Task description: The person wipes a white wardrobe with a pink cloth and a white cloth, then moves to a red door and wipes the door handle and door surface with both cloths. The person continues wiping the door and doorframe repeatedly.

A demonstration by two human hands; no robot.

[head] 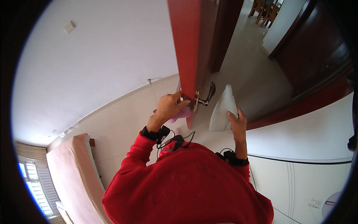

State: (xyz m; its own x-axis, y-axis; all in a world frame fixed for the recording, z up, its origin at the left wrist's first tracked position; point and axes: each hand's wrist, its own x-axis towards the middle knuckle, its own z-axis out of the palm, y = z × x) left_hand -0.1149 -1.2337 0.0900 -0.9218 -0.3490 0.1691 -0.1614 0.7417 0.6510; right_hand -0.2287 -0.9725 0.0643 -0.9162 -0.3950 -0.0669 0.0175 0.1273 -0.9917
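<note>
A red-brown wooden door (186, 50) stands ajar before me, its narrow edge facing me. My left hand (170, 106) is at the left side of that edge, thumb and forefinger bent close to metal hardware. Whether the fingers grip it cannot be made out. Under this hand shows a pink item (180, 114), partly hidden and unclear in kind. A dark lever door handle (209, 95) juts from the door's right face. My right hand (237, 121), to the right of the handle and apart from it, grips a white cloth (223, 112) bunched into a cone shape.
A door stop (149, 81) sits near the white wall's (112, 42) base. The bed (75, 168) with pink cover lies at lower left, by a window (35, 179). Beyond the doorway are wooden chairs (270, 12) and a dark door (316, 53). White panels (279, 182) stand at right.
</note>
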